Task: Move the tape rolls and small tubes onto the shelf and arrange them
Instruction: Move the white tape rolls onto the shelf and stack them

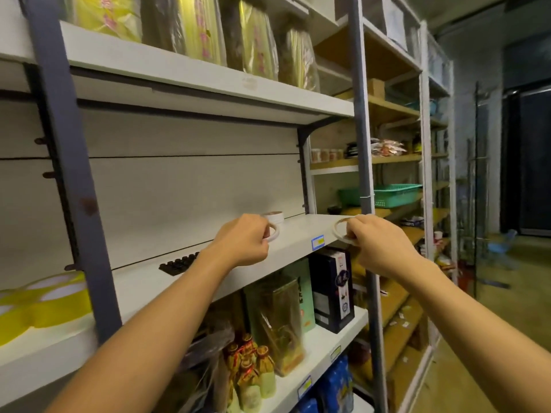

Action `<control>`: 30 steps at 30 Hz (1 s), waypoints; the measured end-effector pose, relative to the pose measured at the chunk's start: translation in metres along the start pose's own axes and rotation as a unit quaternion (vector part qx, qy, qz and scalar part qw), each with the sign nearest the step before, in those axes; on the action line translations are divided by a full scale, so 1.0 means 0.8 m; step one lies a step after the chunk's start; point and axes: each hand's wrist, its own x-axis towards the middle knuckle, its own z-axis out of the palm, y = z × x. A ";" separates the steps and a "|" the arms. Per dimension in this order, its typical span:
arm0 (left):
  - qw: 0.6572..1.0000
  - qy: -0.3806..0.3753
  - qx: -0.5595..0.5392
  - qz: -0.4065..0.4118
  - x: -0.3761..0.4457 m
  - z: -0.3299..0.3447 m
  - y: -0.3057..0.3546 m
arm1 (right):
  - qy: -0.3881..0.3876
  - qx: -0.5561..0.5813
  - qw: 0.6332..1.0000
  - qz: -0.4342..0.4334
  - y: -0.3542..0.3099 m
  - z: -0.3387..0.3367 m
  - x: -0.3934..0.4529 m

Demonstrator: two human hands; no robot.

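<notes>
My left hand [242, 240] grips a thin white tape roll [275, 233] just above the white middle shelf [298, 234]. My right hand [376, 243] pinches a second thin tape roll [340, 230] at the shelf's front right corner, beside the grey upright. A thicker white tape roll [275, 216] sits at the back of the shelf, behind my left hand. A black strip of small caps or tubes [179, 263] lies on the shelf to the left of my left forearm.
Yellow tape rolls [44, 302] are stacked on the shelf at the far left. Yellow-wrapped bundles [250, 37] fill the shelf above. Boxes [331, 287] and small bottles [250, 371] stand on the shelf below. A green basket [393, 194] sits in the neighbouring rack.
</notes>
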 end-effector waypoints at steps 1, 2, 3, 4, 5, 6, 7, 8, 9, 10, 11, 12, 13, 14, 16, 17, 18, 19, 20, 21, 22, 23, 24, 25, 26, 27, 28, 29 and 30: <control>1.000 -0.002 0.002 -0.002 0.009 0.008 -0.009 | -0.008 0.001 1.000 0.001 0.000 0.008 0.010; 1.000 -0.005 0.003 -0.004 0.018 0.015 -0.017 | -0.013 0.003 1.000 0.001 -0.001 0.017 0.020; 1.000 -0.009 0.004 -0.006 0.027 0.020 -0.025 | -0.015 0.004 1.000 -0.002 -0.002 0.026 0.030; 1.000 -0.012 0.005 -0.005 0.035 0.025 -0.031 | -0.017 0.005 1.000 -0.005 -0.003 0.035 0.040; 1.000 -0.013 0.006 -0.004 0.042 0.028 -0.038 | -0.019 0.010 1.000 -0.006 -0.003 0.044 0.049; 1.000 -0.011 0.008 -0.002 0.050 0.031 -0.044 | -0.019 0.011 1.000 -0.006 -0.003 0.054 0.059; 1.000 -0.008 0.011 0.000 0.058 0.034 -0.050 | -0.018 0.010 1.000 -0.008 -0.003 0.063 0.069; 1.000 -0.006 0.011 0.001 0.064 0.037 -0.054 | -0.016 0.008 1.000 -0.009 -0.003 0.073 0.079; 1.000 -0.007 0.011 0.001 0.070 0.039 -0.058 | -0.016 0.011 1.000 -0.012 -0.004 0.081 0.089; 1.000 -0.009 0.011 0.001 0.076 0.042 -0.062 | -0.018 0.015 1.000 -0.014 -0.004 0.090 0.098; 1.000 -0.012 0.013 0.000 0.081 0.046 -0.066 | -0.020 0.020 0.999 -0.015 -0.004 0.098 0.107; 1.000 -0.011 0.015 -0.001 0.087 0.050 -0.070 | -0.022 0.024 0.999 -0.015 -0.003 0.106 0.115; 1.000 -0.009 0.015 -0.004 0.094 0.054 -0.076 | -0.022 0.027 0.999 -0.017 -0.002 0.115 0.124; 1.000 -0.006 0.015 -0.007 0.101 0.059 -0.081 | -0.019 0.031 0.999 -0.020 0.000 0.123 0.133; 1.000 -0.003 0.016 -0.016 0.115 0.070 -0.090 | -0.017 0.040 0.999 -0.026 0.005 0.139 0.150; 1.000 -0.005 0.017 -0.021 0.122 0.076 -0.095 | -0.018 0.043 0.998 -0.032 0.008 0.147 0.159; 1.000 -0.007 0.019 -0.025 0.130 0.082 -0.098 | -0.021 0.049 0.998 -0.037 0.010 0.155 0.168; 0.999 -0.009 0.020 -0.029 0.137 0.088 -0.101 | -0.024 0.055 0.997 -0.042 0.013 0.164 0.179; 0.999 -0.009 0.021 -0.033 0.145 0.094 -0.104 | -0.023 0.060 0.997 -0.047 0.016 0.173 0.189; 0.999 -0.009 0.021 -0.037 0.153 0.100 -0.105 | -0.018 0.064 0.996 -0.052 0.020 0.182 0.200; 0.999 -0.008 0.023 -0.043 0.162 0.106 -0.108 | -0.011 0.068 0.996 -0.059 0.025 0.192 0.213; 0.998 -0.007 0.023 -0.050 0.171 0.112 -0.111 | -0.007 0.072 0.995 -0.065 0.031 0.203 0.225; 0.998 -0.005 0.022 -0.056 0.179 0.117 -0.113 | -0.007 0.074 0.994 -0.074 0.036 0.213 0.237; 0.998 0.001 0.021 -0.061 0.187 0.122 -0.114 | -0.008 0.074 0.994 -0.085 0.042 0.223 0.250; 0.998 0.008 0.023 -0.064 0.196 0.127 -0.116 | -0.006 0.073 0.992 -0.099 0.048 0.234 0.264; 0.997 0.013 0.027 -0.066 0.204 0.132 -0.116 | -0.005 0.075 0.991 -0.111 0.054 0.244 0.277; 0.997 0.015 0.030 -0.069 0.212 0.138 -0.118 | -0.003 0.082 0.989 -0.120 0.060 0.254 0.290; 0.997 0.015 0.034 -0.073 0.221 0.144 -0.120 | -0.001 0.090 0.988 -0.125 0.066 0.264 0.303; 0.996 0.016 0.038 -0.078 0.230 0.151 -0.124 | 0.000 0.100 0.986 -0.130 0.072 0.273 0.316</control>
